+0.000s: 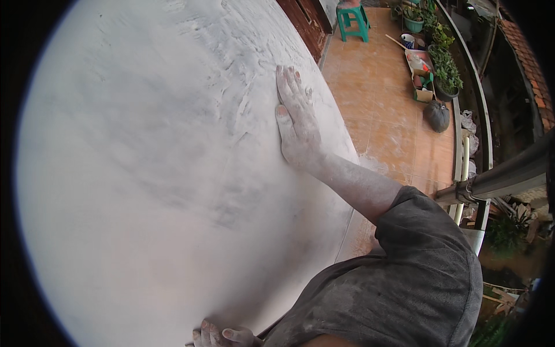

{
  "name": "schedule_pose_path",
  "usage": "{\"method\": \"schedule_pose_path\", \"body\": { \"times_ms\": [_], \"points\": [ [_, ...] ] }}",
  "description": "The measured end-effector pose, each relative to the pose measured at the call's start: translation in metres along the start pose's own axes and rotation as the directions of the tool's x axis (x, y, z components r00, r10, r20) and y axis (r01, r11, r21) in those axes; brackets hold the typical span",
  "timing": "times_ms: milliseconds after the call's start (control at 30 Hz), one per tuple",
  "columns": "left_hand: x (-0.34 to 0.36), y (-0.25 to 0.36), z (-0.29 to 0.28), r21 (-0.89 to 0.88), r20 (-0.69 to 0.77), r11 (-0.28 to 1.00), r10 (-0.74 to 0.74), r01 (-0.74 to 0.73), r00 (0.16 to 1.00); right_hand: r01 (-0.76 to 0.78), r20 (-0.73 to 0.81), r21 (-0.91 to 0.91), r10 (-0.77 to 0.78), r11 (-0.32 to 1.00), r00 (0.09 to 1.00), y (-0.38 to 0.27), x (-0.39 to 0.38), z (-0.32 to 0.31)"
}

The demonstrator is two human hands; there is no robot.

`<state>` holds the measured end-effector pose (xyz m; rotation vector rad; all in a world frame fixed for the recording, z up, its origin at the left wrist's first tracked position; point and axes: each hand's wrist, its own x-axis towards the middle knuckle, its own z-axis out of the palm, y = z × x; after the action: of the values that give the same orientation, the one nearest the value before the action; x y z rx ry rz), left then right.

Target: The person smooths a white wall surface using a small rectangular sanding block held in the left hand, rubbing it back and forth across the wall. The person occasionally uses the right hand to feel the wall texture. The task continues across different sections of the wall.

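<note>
One dusty R hand [300,128] of yours is flat on the smeared whitish wall [144,173] filling your left side, thumb apart from the fingers, & your L hand [231,338] sits at the bottom edge, partly cut off, so idk if it's gripping smth tbh.

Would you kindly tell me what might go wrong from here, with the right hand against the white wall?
The right hand is bare, so the rough ridges on the wall might scrape its skin.
White powder lies on the floor, so footing could turn slippery there.
The sleeve looks dusty, so loose dust might get into the eyes or be breathed in.
</note>
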<state>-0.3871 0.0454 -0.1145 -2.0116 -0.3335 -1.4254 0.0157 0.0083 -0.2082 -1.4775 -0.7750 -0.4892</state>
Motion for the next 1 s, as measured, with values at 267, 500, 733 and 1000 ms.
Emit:
{"method": "schedule_pose_path", "body": {
  "times_ms": [267,500,733,1000],
  "points": [
    [-0.001,0.002,0.001,0.011,0.0,1.0,-0.003,0.003,1.0,0.235,0.305,-0.013,-0.22,0.972,0.927,-0.014,-0.097,0.004],
    [-0.012,-0.003,-0.01,0.035,0.084,0.999,-0.027,0.025,0.996,0.123,0.18,-0.012,-0.118,0.992,0.976,-0.041,-0.015,0.001],
    [-0.029,-0.022,-0.014,0.099,0.148,0.993,0.051,-0.066,0.988,0.284,0.305,0.033,-0.28,0.958,0.91,-0.044,-0.102,-0.012],
    [-0.013,-0.008,0.002,0.028,0.102,0.998,0.055,-0.058,0.993,0.148,0.107,0.065,-0.154,0.987,0.982,-0.035,-0.044,0.017]
  ]
}}
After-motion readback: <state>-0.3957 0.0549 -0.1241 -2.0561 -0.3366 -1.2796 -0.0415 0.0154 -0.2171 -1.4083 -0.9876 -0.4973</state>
